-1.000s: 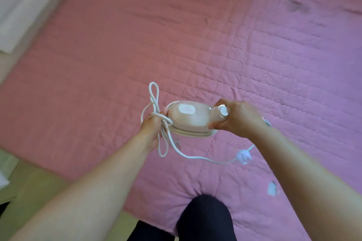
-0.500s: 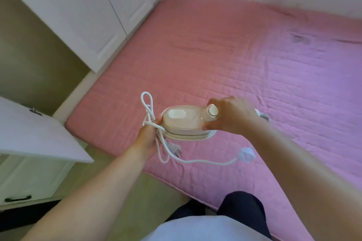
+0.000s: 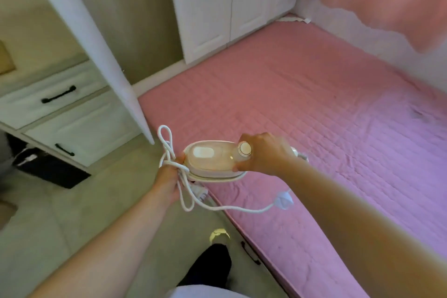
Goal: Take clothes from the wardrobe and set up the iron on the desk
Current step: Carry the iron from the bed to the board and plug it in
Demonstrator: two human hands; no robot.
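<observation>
A small pale pink and white iron [image 3: 210,159] is held in the air in front of me, over the edge of a pink quilted bed [image 3: 326,116]. My right hand [image 3: 263,155] grips its handle beside a round dial. My left hand [image 3: 169,176] holds the bundled white cord [image 3: 169,150] against the iron's front end. A loop of cord sticks up, and the rest hangs below to a white plug piece [image 3: 284,201]. The white wardrobe [image 3: 217,7] stands at the back with its doors closed.
An open white door [image 3: 96,55] angles down at the left, its lower corner close to the cord loop. White drawers with black handles [image 3: 58,97] sit at left, a dark bin [image 3: 48,169] below them. My dark-clad foot [image 3: 210,266] stands on greenish floor.
The view has swung left and up from the bed to the wardrobe, open door and drawers. Both hands keep the same grip on the iron and cord.
</observation>
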